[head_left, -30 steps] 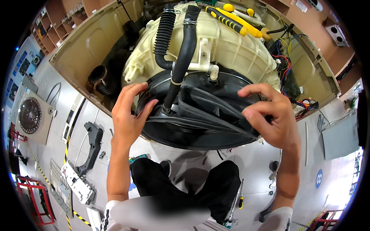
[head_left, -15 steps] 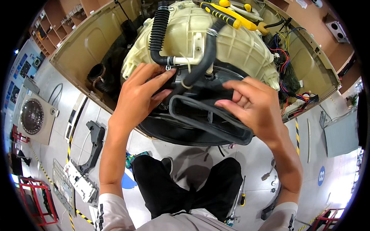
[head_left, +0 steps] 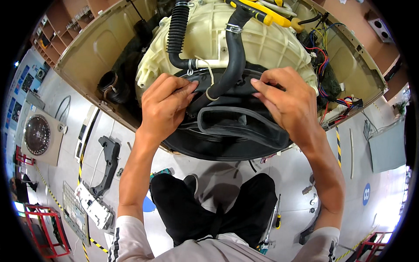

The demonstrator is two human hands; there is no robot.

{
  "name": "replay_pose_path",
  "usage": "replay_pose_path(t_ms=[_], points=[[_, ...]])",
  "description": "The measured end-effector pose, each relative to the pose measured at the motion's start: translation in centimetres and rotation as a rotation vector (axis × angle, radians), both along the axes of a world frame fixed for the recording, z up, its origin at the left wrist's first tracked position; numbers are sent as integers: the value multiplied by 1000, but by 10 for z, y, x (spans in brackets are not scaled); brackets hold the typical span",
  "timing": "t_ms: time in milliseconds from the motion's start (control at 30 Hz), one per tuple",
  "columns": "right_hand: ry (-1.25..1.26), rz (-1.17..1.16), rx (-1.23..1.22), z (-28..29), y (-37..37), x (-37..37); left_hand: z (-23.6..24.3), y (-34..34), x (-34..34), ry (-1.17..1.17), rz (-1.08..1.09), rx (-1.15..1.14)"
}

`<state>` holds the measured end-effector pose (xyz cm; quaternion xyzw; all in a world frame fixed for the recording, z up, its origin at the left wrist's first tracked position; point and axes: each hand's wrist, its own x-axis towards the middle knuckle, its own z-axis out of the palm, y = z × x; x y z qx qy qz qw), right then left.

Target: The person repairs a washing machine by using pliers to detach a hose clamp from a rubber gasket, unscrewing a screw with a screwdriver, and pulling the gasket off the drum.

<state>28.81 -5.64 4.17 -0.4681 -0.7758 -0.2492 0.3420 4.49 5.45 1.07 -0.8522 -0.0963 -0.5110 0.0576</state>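
A black rubber door gasket [head_left: 209,150] lies along the front of the cream plastic washing machine tub [head_left: 273,50], its hollow spout sagging toward me. At the upper left of the gasket, my left hand [head_left: 163,109] pinches its rim between thumb and fingers. My right hand [head_left: 291,102] grips the same rim on the other side, thumb uppermost. Between the hands a thick black hose [head_left: 236,54] runs down into the gasket; a metal clamp [head_left: 234,28] and a pale cable tie [head_left: 211,94] encircle it. A ribbed black hose [head_left: 176,32] joins a white pipe at left.
Yellow-and-black pliers [head_left: 268,15] rest on top of the tub. The beige cabinet [head_left: 94,56] surrounds it, with loose coloured wires [head_left: 323,61] at right. On the floor are a screwdriver [head_left: 278,220], a dark bracket [head_left: 107,166] and a white part [head_left: 92,205].
My right hand has come up to the gasket rim and closed on it. My left hand still works at the upper left rim. The gasket spout has shifted slightly right and tilted.
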Motion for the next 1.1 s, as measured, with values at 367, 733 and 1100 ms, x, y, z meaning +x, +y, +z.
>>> replay_pose_path(t_ms=[367,733,1100], points=[[25,8,-68,-1,5,3,-7,-16,-6,-37,73,-152],[41,-26,-195,5,-3,-4,-123,-30,-97,-289,338,-880],[11,-15,-263,1,-6,8,-136,-1,-86,-287,290,-944]])
